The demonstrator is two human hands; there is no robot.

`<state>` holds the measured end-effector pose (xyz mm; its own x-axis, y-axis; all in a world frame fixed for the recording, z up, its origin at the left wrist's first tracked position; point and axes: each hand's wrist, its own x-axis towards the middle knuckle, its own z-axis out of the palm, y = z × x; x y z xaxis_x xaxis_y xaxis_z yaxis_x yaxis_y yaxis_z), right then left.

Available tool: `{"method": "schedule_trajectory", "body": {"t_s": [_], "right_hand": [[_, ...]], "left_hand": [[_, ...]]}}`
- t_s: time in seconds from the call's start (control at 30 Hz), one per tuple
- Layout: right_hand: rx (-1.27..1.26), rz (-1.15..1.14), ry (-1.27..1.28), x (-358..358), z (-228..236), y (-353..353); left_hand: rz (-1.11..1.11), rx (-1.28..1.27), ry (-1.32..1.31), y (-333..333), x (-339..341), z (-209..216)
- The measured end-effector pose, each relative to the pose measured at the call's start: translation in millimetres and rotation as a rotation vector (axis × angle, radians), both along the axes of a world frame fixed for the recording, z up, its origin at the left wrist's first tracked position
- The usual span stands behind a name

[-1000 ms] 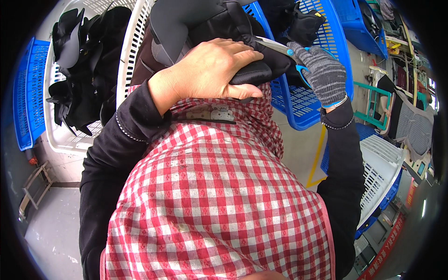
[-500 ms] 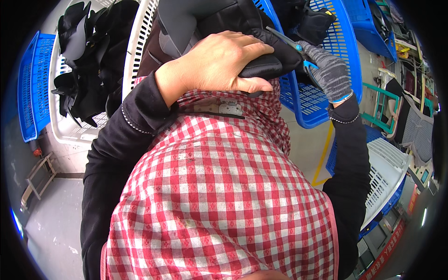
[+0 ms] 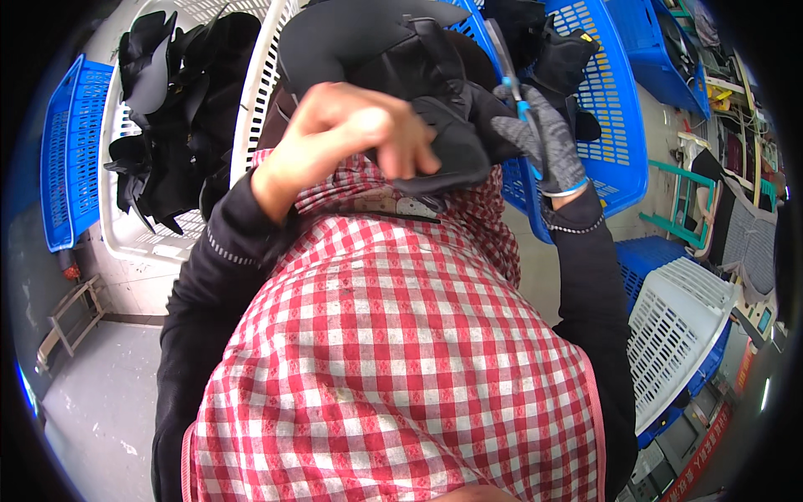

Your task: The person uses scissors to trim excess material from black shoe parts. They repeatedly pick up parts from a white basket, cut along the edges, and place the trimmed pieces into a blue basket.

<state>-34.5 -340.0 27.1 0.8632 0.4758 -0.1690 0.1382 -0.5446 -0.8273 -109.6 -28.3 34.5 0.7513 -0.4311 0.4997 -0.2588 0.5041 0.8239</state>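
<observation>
A black padded fabric piece (image 3: 458, 151) lies across my lap, with folded flaps and a strap-like strip at its upper part. My left hand (image 3: 355, 134), bare and a little smeared by motion, has its fingers curled over the piece's near left edge, pinching it. My right hand (image 3: 545, 142) wears a grey knit glove. It is closed round scissors (image 3: 524, 109) with blue on the handles, their blades pointing up and away. The gloved fingers are close beside the fabric's right side; whether they touch it I cannot tell.
A white basket (image 3: 242, 125) with black fabric pieces (image 3: 171, 117) stands left, beside a blue basket (image 3: 63, 167). Close on my right is another blue basket (image 3: 623, 180) holding black pieces. Stacked crates (image 3: 682, 326) and a green frame (image 3: 677, 201) lie farther right.
My left hand has gone from lying flat on the fabric to curled fingers at its edge. My right hand has moved left with the scissors, whose blades now point more upright.
</observation>
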Motion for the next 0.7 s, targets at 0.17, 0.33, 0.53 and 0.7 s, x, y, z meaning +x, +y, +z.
{"method": "schedule_trajectory", "body": {"t_s": [0.17, 0.33, 0.53, 0.7], "right_hand": [[-0.048, -0.281, -0.187, 1, 23, -10], [0.174, -0.268, -0.444, -13, 24, 15], [0.325, -0.34, -0.503, -48, 2, 45], [0.384, -0.339, -0.382, -54, -10, 34]], "left_hand": [[0.651, 0.183, 0.042, 37, -49, 24], [0.524, 0.482, 0.498, 8, -52, 16], [0.68, 0.094, 0.536, 0, -42, -19], [0.566, -0.094, 0.626, 17, -43, -33]]}}
